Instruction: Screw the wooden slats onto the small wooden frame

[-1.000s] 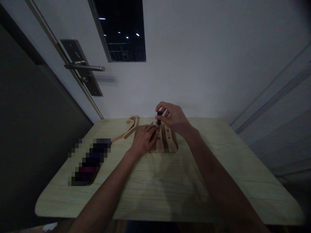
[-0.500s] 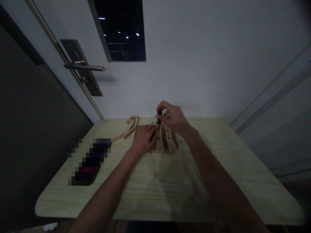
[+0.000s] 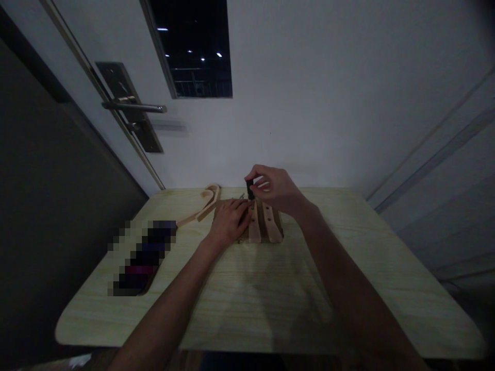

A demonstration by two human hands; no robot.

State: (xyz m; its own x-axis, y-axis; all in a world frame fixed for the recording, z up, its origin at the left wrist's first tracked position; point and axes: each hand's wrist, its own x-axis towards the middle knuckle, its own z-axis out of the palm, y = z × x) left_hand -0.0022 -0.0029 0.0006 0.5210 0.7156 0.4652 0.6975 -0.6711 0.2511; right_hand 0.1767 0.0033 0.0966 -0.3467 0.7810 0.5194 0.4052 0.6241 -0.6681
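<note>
Fingers (image 3: 260, 181) of the right hand (image 3: 276, 191) are closed round an upright screwdriver (image 3: 250, 189), while wooden slats (image 3: 260, 222) are pressed flat by the left hand (image 3: 229, 222).

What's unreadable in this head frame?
- Screwdriver tip: too small and dark, between left hand and right hand.
- Wooden slats: left part hidden under the left hand.
- Object on table: pixelated.
- Any screw: too small.

Table (image 3: 270, 299): wooden slat assembly (image 3: 263, 224) at far middle, near the wall (image 3: 328, 103). Curved wooden pieces (image 3: 207, 202) just left of it. Left hand (image 3: 230, 221) on the assembly; right hand (image 3: 276, 190) above, gripping a screwdriver (image 3: 250, 189) upright. Door handle (image 3: 133, 107) far left, behind.
</note>
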